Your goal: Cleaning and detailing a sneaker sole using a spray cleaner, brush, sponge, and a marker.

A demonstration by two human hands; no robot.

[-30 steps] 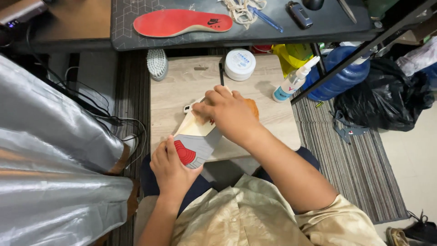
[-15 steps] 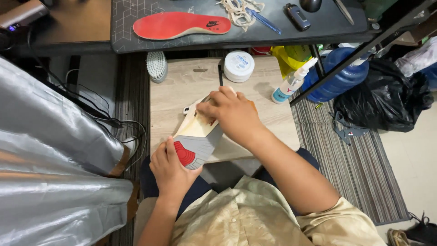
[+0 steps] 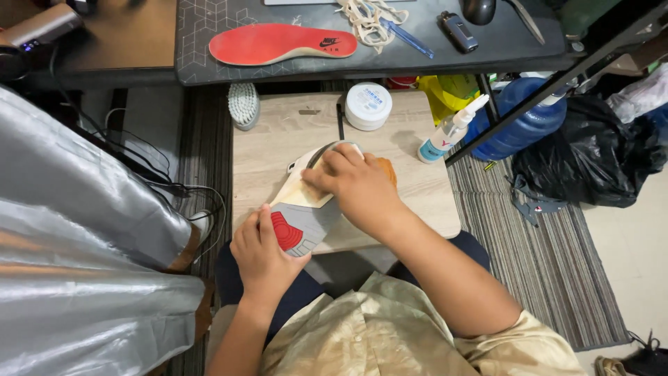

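Note:
A sneaker [image 3: 306,209] lies sole up on a small light wooden table [image 3: 264,153], its sole tan, grey and red. My left hand [image 3: 261,254] grips the heel end at the table's near edge. My right hand [image 3: 355,184] presses an orange cloth [image 3: 387,170] onto the front part of the sole, and the cloth mostly hides under my fingers. The shoe's toe points away from me.
On the table stand a white brush [image 3: 243,104], a round white tub [image 3: 368,106], a thin black tool [image 3: 340,122] and a small spray bottle [image 3: 445,136]. A red insole [image 3: 278,43], laces [image 3: 365,14] and a lighter [image 3: 457,31] lie on the dark desk beyond. A blue water jug [image 3: 518,125] and black bag [image 3: 591,160] sit right.
My right hand with the cloth has slid a little along the sole toward the toe. My left hand keeps its hold on the heel.

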